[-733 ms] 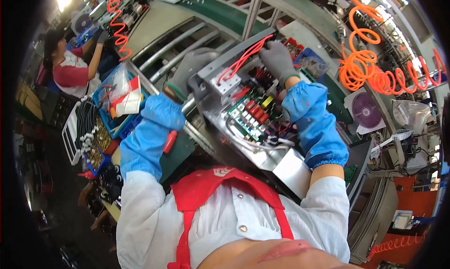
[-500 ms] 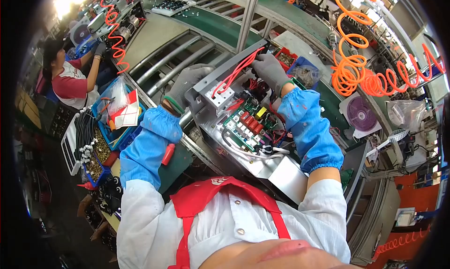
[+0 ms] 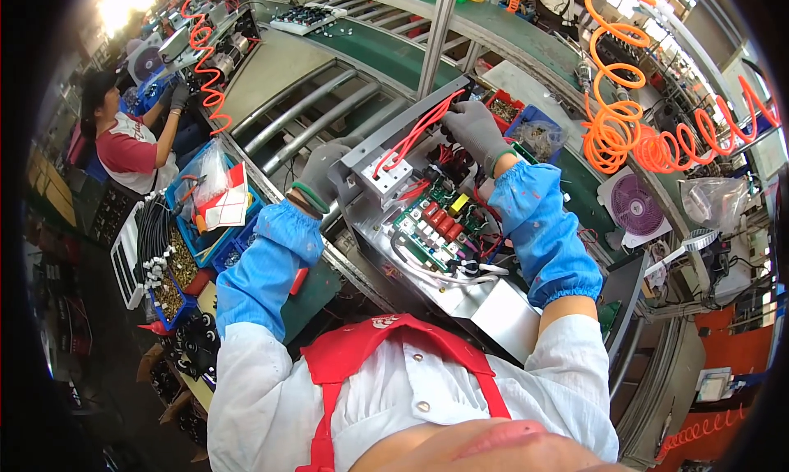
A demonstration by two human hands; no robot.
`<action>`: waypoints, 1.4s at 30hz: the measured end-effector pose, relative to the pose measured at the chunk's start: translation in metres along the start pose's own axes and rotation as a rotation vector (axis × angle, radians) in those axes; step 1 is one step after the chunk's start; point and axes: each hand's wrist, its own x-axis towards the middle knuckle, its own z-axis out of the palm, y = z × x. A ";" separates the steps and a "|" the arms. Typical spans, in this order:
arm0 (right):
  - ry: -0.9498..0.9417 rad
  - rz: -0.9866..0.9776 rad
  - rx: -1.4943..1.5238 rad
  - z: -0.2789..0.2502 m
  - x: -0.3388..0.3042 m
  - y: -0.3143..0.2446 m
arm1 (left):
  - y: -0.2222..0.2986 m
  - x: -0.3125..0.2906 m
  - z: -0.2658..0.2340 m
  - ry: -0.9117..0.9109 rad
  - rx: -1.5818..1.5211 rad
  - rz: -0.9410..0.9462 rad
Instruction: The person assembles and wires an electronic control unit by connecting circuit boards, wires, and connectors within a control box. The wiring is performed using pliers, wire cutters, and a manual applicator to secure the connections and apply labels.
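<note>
In front of me stands an open metal equipment case with a grey front panel (image 3: 403, 131) and a green circuit board (image 3: 431, 225) inside. Red cables (image 3: 423, 127) run from a white terminal block (image 3: 386, 176) along the panel. My left hand (image 3: 322, 174), in a grey glove, is at the outer face of the panel near its left end; its fingertips are hidden. My gloved right hand (image 3: 478, 133) is at the panel's far right end, beside the upper part of the red cables. Its fingers are bent closed, and what they hold is hidden.
Metal rollers (image 3: 316, 114) lie beyond the case. Red (image 3: 503, 106) and blue (image 3: 538, 131) parts bins stand by my right hand. Orange coiled hoses (image 3: 616, 135) hang at right. At left are a blue tray (image 3: 193, 217) with tools and a co-worker (image 3: 131, 135). A purple fan (image 3: 637, 202) sits at right.
My left hand has shifted slightly down and left along the panel's outer side, its fingers less spread over it. My right hand stays by the cables. The whole view has shifted slightly.
</note>
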 end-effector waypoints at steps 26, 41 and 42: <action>-0.039 -0.217 -0.112 0.007 0.031 0.042 | -0.002 0.000 0.008 0.242 -0.053 -0.063; -0.009 -0.149 0.118 0.004 0.012 0.014 | 0.019 0.000 0.016 0.349 -0.381 -0.237; 0.028 -0.051 0.156 0.002 0.008 0.010 | 0.021 0.000 0.017 0.369 -0.350 -0.241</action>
